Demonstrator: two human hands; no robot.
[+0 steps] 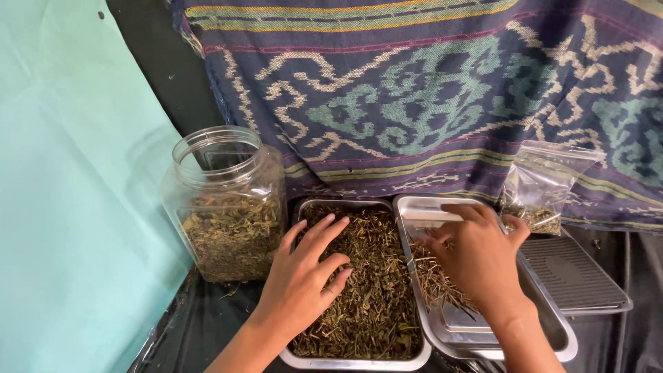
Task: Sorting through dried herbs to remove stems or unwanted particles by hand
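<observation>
My left hand [304,276] lies flat with spread fingers on a heap of dried green-brown herb that fills a metal tray [359,362] in the middle. To the right, a second metal tray [414,211] holds a small pile of thin dry stems [431,280]. My right hand [476,255] hovers over that pile with fingertips pinched together at the stems; whether it holds any I cannot tell.
A clear plastic jar [228,207], lid off and half full of dried herb, stands left of the trays. A small clear bag [542,186] with some herb leans against a patterned woven cloth [428,90] behind. A grey ridged scale [570,273] sits at right. A turquoise sheet [69,207] covers the left.
</observation>
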